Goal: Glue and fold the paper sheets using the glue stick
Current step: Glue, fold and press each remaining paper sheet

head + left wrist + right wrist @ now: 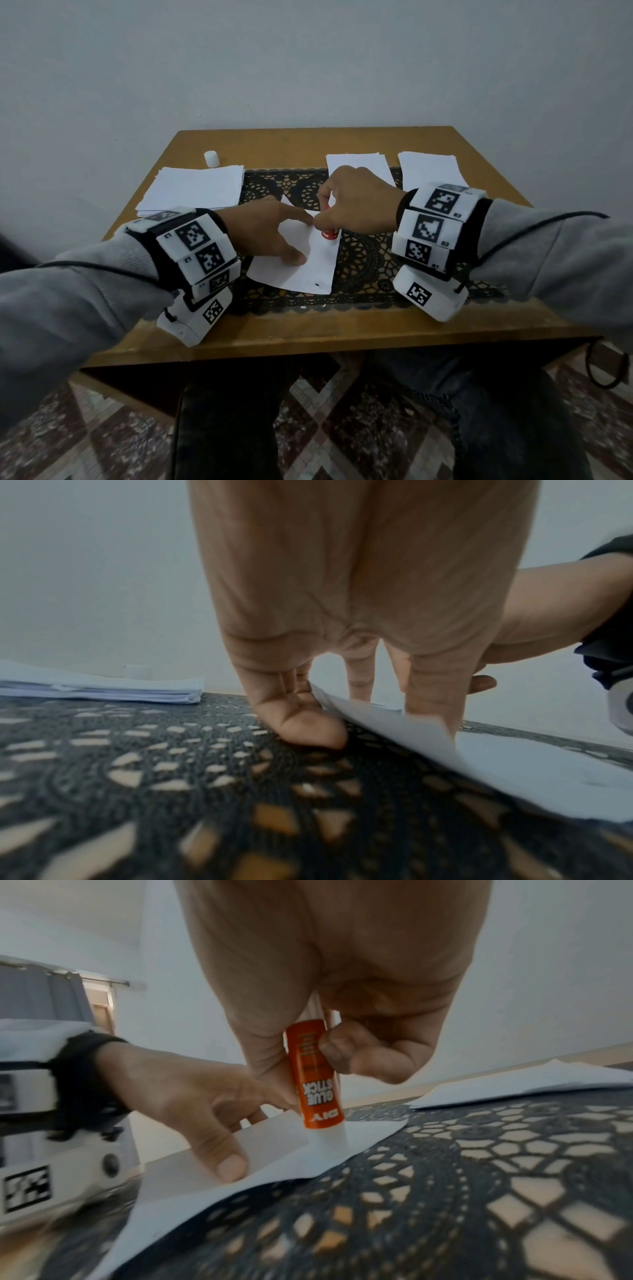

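Pressing the orange glue stick (314, 1080) tip-down onto the white paper sheet (301, 267) at mid-desk, my right hand (356, 202) grip curled round its barrel. My left hand (263, 233), fingers spread and relaxed, pins the sheet to the black lace mat (370, 260). White cap (211, 159) stands far left; paper stacks (195, 186) lie beyond.

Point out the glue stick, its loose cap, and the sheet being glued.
glue stick (316, 1093): right wrist view, on the orange label of the barrel.
cap (211, 159): head view, on the white cap's side.
sheet being glued (301, 274): head view, on its bare near part.
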Available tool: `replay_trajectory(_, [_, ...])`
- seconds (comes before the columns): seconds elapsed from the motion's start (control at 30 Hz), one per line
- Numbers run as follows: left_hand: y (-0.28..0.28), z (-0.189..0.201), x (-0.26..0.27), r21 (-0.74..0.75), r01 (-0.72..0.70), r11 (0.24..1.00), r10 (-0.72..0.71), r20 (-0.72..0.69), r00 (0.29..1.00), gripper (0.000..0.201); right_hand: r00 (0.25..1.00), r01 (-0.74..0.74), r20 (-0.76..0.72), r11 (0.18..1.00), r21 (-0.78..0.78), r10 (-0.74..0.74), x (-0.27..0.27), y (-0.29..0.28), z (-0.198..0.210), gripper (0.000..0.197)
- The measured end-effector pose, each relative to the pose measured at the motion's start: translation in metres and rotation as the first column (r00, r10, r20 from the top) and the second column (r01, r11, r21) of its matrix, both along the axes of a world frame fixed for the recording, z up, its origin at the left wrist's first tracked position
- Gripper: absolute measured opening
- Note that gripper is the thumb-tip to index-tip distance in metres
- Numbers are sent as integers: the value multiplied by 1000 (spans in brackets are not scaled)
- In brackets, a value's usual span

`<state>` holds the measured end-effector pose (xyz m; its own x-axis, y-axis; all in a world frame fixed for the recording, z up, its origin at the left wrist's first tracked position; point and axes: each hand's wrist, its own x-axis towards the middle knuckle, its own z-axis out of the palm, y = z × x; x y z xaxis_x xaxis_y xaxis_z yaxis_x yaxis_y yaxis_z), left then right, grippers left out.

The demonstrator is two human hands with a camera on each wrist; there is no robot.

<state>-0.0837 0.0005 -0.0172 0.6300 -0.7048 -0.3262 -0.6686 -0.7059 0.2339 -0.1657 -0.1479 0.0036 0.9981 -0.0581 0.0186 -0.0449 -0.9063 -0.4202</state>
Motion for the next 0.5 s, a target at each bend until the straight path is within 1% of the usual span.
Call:
replay_trajectory(0.2, [0, 2, 1, -45, 11, 999, -13, -29, 1000, 67, 999, -47, -24, 999, 5, 47, -13, 9, -1, 17])
replay_trajectory(0.33, [0, 0, 4, -61, 28, 998, -31, -40, 999, 66, 995, -96, -33, 995, -16, 95, -21, 16, 0, 17])
replay_trajectory(0.43, [0, -1, 5, -91, 65, 994, -68, -22, 997, 55, 989, -143, -40, 989, -24, 142, -26, 20, 1, 19])
replay_trajectory(0.47, [-1, -1, 5, -119, 66, 991, -68, -14, 998, 51, 987, -157, -44, 987, -22, 156, -27, 21, 0, 19])
replay_trajectory(0.5, [-2, -2, 6, -178, 61, 982, -63, -7, 998, 47, 985, -168, -47, 986, -19, 167, -28, 22, -1, 19])
